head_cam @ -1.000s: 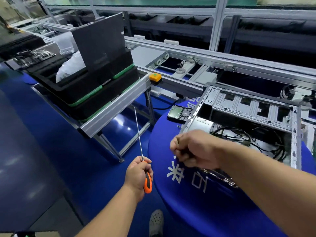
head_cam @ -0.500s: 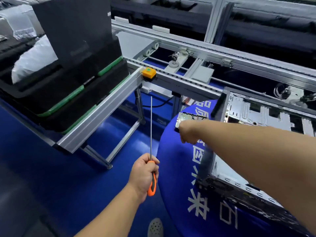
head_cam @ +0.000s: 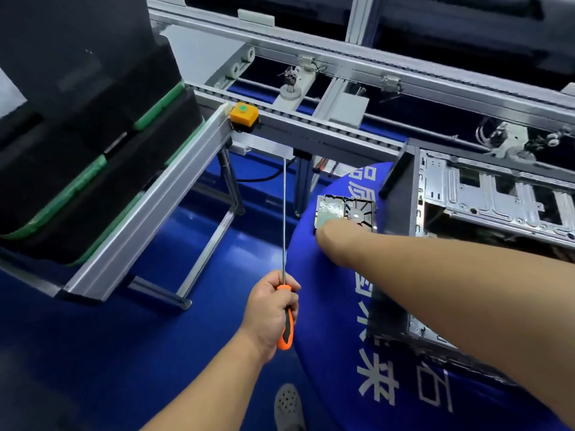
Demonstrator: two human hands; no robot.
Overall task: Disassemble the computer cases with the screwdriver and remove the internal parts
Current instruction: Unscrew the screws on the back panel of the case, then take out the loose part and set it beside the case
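Observation:
An open metal computer case [head_cam: 485, 197] lies on the round blue table [head_cam: 323, 321] at the right. A hard drive [head_cam: 348, 208], circuit board side up, rests on the table just left of the case. My right hand [head_cam: 334, 241] reaches out to the drive's near edge. Its fingers are hidden behind the hand, so contact is unclear. My left hand [head_cam: 269, 312] grips the orange handle of a long screwdriver [head_cam: 284, 225]. The thin shaft points straight up, off the table's left side.
Stacked black trays with green edges [head_cam: 93, 169] sit on an aluminium conveyor frame [head_cam: 161, 200] at the left. An orange button box [head_cam: 244, 115] is on the frame's corner. A conveyor rail [head_cam: 342, 57] crosses behind the table. My shoe [head_cam: 287, 405] stands on the blue floor.
My right hand left the case's front corner and stretched leftward and away to the hard drive. The view swung down and left. My left hand keeps the screwdriver upright.

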